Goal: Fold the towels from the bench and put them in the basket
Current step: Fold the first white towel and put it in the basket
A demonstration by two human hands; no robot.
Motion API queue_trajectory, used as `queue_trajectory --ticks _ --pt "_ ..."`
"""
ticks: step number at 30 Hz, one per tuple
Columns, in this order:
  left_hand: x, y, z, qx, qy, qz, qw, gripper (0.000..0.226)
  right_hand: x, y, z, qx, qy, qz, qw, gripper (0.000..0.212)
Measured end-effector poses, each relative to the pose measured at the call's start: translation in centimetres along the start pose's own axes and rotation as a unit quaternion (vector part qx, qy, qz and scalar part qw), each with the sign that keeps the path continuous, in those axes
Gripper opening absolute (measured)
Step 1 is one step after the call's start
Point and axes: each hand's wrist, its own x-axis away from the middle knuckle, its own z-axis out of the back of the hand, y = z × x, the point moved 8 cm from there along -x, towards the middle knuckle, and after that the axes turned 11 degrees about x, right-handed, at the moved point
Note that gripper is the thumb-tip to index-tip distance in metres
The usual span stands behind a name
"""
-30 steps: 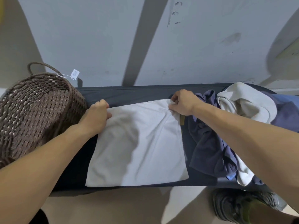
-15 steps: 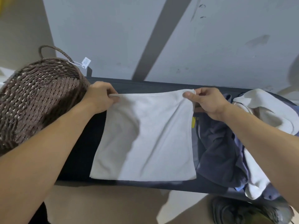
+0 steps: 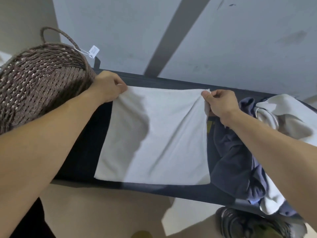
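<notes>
A white towel (image 3: pixel 159 138) lies spread over the dark bench (image 3: pixel 154 188), its near edge at the bench's front. My left hand (image 3: pixel 108 86) pinches the towel's far left corner. My right hand (image 3: pixel 221 103) pinches its far right corner, and the far edge is pulled taut between them. A brown woven basket (image 3: pixel 39 83) with a loop handle stands at the left end of the bench, right beside my left hand. To the right lies a heap of more towels, dark blue (image 3: pixel 235 157) and off-white (image 3: pixel 283 115).
A pale wall (image 3: pixel 171 31) with a grey stripe rises directly behind the bench. A paper tag (image 3: pixel 94 51) hangs from the basket's handle. A dark shoe (image 3: pixel 247 224) stands on the tan floor under the bench's right part.
Both hands have shifted the towel's far corners toward the back of the bench and pulled them apart, so the far edge is now straight and taut. The view has also tilted.
</notes>
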Motion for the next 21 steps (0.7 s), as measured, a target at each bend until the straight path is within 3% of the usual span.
queue_trajectory --ticks 3,5,8,10,15,18,21 --pt "0.7 2.4 -1.6 -0.168 0.02 -0.067 0.983 0.02 0.3 -0.5 0.3 0.038 0.051 -0.019 0.998 0.03" --pt "2.2 4.7 -2.5 -0.24 0.061 -0.114 0.962 0.032 2.0 -0.9 0.8 0.006 0.068 -0.017 0.998 0.024" --pt "6.5 7.7 -4.2 -0.197 0.06 -0.22 0.953 0.035 7.7 -0.7 2.6 0.041 0.107 0.031 0.993 0.028" --pt "9.7 7.8 -5.2 -0.143 0.031 -0.231 0.962 0.033 12.0 0.8 3.1 0.064 0.098 0.044 0.992 0.026" --pt "17.8 4.4 -4.9 -0.112 0.067 -0.152 0.98 0.033 19.0 5.3 1.2 0.117 -0.023 0.006 0.993 0.023" --pt "22.0 0.4 -3.0 -0.079 0.118 -0.03 0.989 0.041 21.1 6.7 -0.1 0.145 -0.054 -0.014 0.988 0.028" --pt "24.7 -3.7 -2.1 -0.08 0.097 0.108 0.986 0.047 21.7 7.3 0.1 0.189 -0.035 -0.021 0.981 0.036"
